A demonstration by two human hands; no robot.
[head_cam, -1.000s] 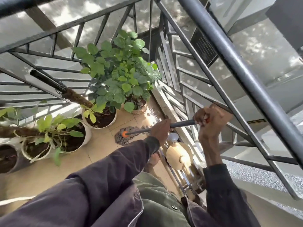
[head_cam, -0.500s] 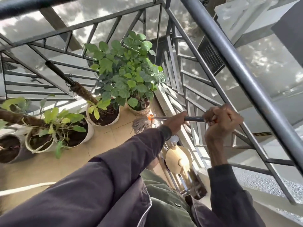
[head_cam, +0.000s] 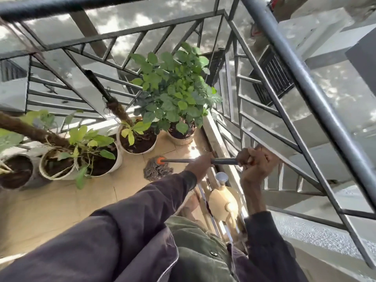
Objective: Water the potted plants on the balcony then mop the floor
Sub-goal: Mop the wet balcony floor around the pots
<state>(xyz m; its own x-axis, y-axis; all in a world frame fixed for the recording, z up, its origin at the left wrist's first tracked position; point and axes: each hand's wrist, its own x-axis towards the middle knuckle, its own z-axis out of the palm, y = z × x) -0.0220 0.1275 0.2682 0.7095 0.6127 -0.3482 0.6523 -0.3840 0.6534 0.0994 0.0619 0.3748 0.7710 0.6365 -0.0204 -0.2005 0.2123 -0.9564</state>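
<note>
Mopping looks underway: both hands, left hand (head_cam: 200,163) and right hand (head_cam: 255,164), clench the mop handle (head_cam: 223,161); mop head (head_cam: 156,169) beyond them, floor (head_cam: 61,202) unfinished.

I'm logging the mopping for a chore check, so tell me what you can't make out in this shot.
Head view only:
- Feet and nearby floor: hidden by the sleeve and jacket.
- Mop handle: its top end is buried in the right hand; another part is covered by the left hand.
- Leftmost pot: cut off by the left edge.
- Cream-coloured object by the railing: sun glare, cannot identify.
- Floor wetness: cannot tell.
</note>
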